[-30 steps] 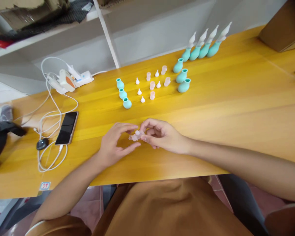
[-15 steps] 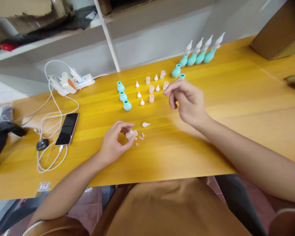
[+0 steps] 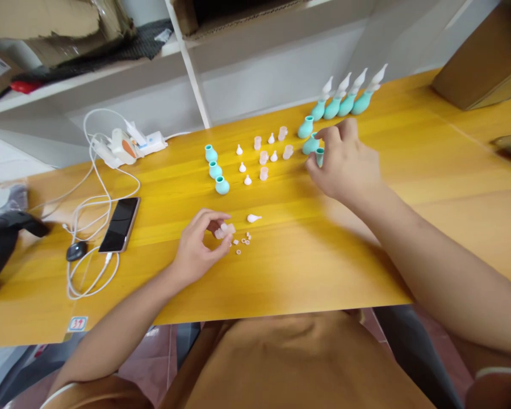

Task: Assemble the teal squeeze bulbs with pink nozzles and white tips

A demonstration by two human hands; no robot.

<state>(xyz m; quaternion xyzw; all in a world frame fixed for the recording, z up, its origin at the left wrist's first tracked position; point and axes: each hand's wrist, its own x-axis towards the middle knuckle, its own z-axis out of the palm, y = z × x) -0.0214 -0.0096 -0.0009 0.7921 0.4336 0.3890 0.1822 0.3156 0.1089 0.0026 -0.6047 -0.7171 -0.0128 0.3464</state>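
My left hand (image 3: 199, 245) is closed, thumb and fingertips around a translucent plastic connector (image 3: 225, 230) with a short side stub. Below its fingertips lie several tiny ring-shaped parts (image 3: 244, 242), and a white pointed nozzle tip (image 3: 254, 218) rests on its side just beyond. At the right, my right hand (image 3: 347, 159) has thumb and forefinger on either side of a small teal squeeze bulb (image 3: 319, 156), mostly hidden by the hand. Two more open-necked teal bulbs stand just behind it, the nearer one (image 3: 310, 144) close to my forefinger.
Three teal bulbs (image 3: 215, 170) stand left of rows of small white funnel-shaped parts (image 3: 242, 167) and clear connectors (image 3: 263, 158). Several assembled bulbs with white tips (image 3: 347, 102) line the back. A phone (image 3: 120, 225), cables and power strip (image 3: 151, 143) are left; a cardboard box (image 3: 472, 62) sits back right.
My right hand has moved right and slightly down, from above the connectors to the nearest right-hand teal bulb. My left hand stays in place with the connector. The view has shifted slightly.
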